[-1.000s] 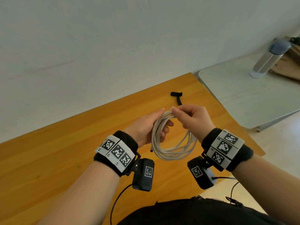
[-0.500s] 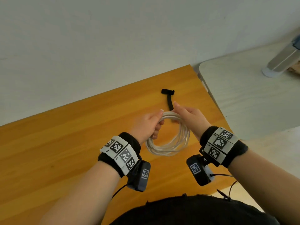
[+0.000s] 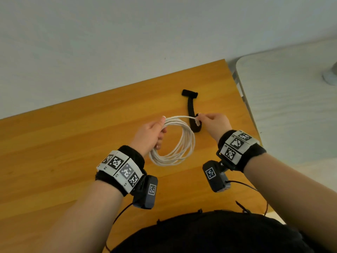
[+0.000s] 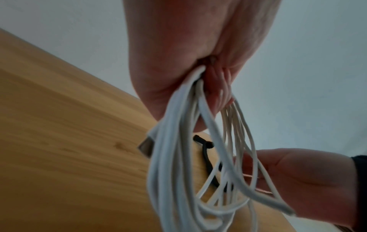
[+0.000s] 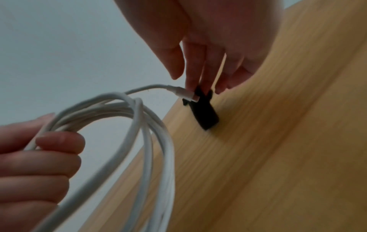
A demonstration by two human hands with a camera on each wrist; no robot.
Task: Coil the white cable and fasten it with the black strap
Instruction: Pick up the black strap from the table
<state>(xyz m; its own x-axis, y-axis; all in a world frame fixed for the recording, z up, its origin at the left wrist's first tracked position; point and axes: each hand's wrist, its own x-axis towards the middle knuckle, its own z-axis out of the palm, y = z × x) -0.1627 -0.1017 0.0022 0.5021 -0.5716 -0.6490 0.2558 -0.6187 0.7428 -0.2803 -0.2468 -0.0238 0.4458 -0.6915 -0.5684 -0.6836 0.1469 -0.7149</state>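
Note:
My left hand [image 3: 160, 132] grips one side of the coiled white cable [image 3: 175, 156], which hangs in several loops just above the wooden table [image 3: 73, 152]. The left wrist view shows the loops [image 4: 174, 172] bunched in my fist [image 4: 188, 62], with a metal plug [image 4: 146, 146] sticking out. The black strap [image 3: 190, 106] lies flat on the table beyond the coil. My right hand [image 3: 204, 118] reaches down to the strap's near end [image 5: 204, 114]; its straight fingertips [image 5: 191, 87] touch it and the thumb stands apart. The cable's white connector [image 5: 186, 95] lies against the index finger.
A pale grey table [image 3: 291, 106] stands to the right across a narrow gap, with the foot of a bottle [image 3: 330, 77] at its far edge. A plain wall runs along the back of the wooden table. Thin black wires hang from my wrist cameras.
Both hands have lowered the coil towards the table. My right hand has let go of the top of the coil and moved right and forward onto the strap's near end.

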